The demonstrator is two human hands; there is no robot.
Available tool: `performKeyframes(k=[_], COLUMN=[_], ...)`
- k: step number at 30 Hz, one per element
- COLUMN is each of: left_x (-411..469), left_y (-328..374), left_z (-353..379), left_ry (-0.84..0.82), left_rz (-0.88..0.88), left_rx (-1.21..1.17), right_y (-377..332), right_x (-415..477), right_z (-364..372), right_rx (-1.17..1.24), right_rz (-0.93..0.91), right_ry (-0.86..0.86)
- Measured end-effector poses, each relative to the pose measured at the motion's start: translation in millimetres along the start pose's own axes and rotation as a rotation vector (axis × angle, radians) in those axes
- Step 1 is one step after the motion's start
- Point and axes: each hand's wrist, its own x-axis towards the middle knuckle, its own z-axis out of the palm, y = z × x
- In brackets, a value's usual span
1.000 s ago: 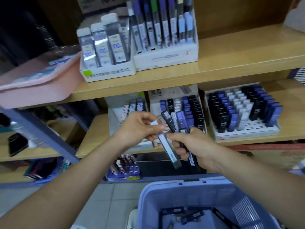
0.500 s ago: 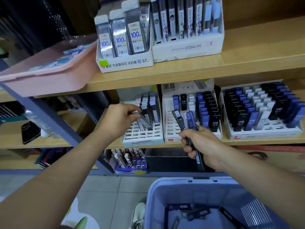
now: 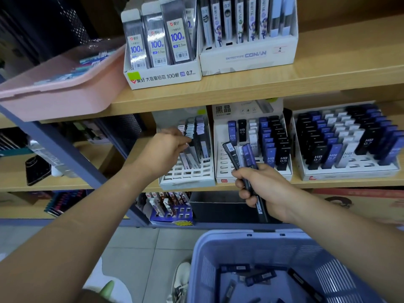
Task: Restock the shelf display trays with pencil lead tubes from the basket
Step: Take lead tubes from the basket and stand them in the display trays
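Left hand [image 3: 166, 152] pinched a pale plastic tube [image 3: 190, 155] into the white slotted tray [image 3: 188, 180]. Right hand [image 3: 264, 189] gripped dark plastic tubes [image 3: 247, 154], likely needing empty slots next.

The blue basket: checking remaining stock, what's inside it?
Several dark and blue lead tubes lie loose on the floor of the basket. Its near part runs off the picture's bottom edge, so the full count stays hidden.

A shallow pink plastic bin [image 3: 54, 99] sits upper left. A white lace-up sneaker [image 3: 182, 278] rests on pale floor tiles [image 3: 140, 248]
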Motion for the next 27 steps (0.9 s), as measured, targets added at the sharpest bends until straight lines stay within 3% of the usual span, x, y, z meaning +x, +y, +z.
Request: performKeyframes(k=[5,9,16,18,21,24,27], left_x=[6,11,17,15,12,10,13], left_y=[8,6,13,37,76,89,87], left_z=[3,7,2,-8,-20,-17,-12], left_ry=[0.168,0.187,0.124,0.12,-0.161,-0.347,-0.362], left_rz=[-0.074,0.02,0.001,-0.112,-0.245,-0.202,-0.247], left_rx=[-0.029,0.013,0.103,-0.135,-0.754,-0.883,-0.967], right_y=[-2,-2,-4,-4,-6,-7,-7], right_x=[-1,-4,-8,-8,-10,-13,-16], right_z=[-4,-5,-8,-9,-12,-12,-14], right_rx=[0.025,0.047,0.047,0.027,-0.014,-0.065,-0.087], right_rz=[0.013,0.017,0.021,0.017,0.016,0.018,0.014], right_ry=[-0.02,-0.064,-0.1,-0.111,-0.133,-0.209,-0.26])
